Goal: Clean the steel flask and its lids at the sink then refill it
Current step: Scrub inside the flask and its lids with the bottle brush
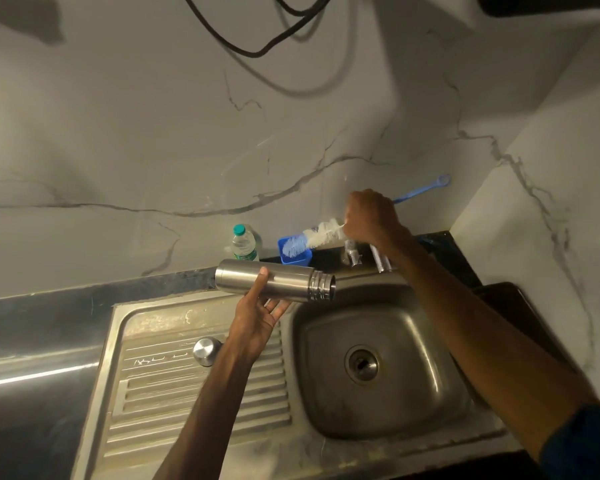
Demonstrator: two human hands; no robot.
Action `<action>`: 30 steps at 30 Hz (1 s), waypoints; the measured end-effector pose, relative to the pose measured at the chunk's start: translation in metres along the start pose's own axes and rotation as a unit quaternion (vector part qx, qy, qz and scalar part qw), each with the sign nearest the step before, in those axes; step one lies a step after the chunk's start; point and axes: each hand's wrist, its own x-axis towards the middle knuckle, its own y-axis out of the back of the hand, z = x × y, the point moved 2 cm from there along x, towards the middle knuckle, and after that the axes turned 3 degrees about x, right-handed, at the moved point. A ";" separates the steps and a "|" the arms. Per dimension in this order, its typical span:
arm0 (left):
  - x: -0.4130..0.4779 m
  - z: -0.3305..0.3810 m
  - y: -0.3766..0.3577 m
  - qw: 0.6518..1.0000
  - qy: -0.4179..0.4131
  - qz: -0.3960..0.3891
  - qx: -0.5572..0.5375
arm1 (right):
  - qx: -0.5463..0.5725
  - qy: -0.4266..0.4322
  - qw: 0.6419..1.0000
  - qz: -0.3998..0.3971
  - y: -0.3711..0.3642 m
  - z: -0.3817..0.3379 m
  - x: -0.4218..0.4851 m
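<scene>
One hand to each thing, over the sink [426,344]. Gripping the steel flask [284,279] with the left hand [260,315], fingers curling under it and thumb lying over the top. Holding it up on its side, with the open, ringed mouth pointing right, just above the back left corner of the bowl. Gripping the bottle brush [321,236] in the right hand [371,216], fist tight round the stem where the white bristles end. Holding the fluffy end out to the left, close by a blue tub [293,260] at the wall, with the thin blue handle poking up to the right behind the fist. Holding brush and flask apart, brush higher. Seeing a round shiny lid [207,351] sitting on the ribbed draining board [174,403], near the left wrist. Seeing a small plastic bottle [244,244] with a green cap standing beside the blue tub, and the tap [353,253] partly hiding behind the right wrist.
</scene>
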 end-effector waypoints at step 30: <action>-0.041 -0.011 -0.023 0.997 -0.023 -0.026 0.071 | 0.199 -0.056 0.970 0.125 0.031 0.100 -0.266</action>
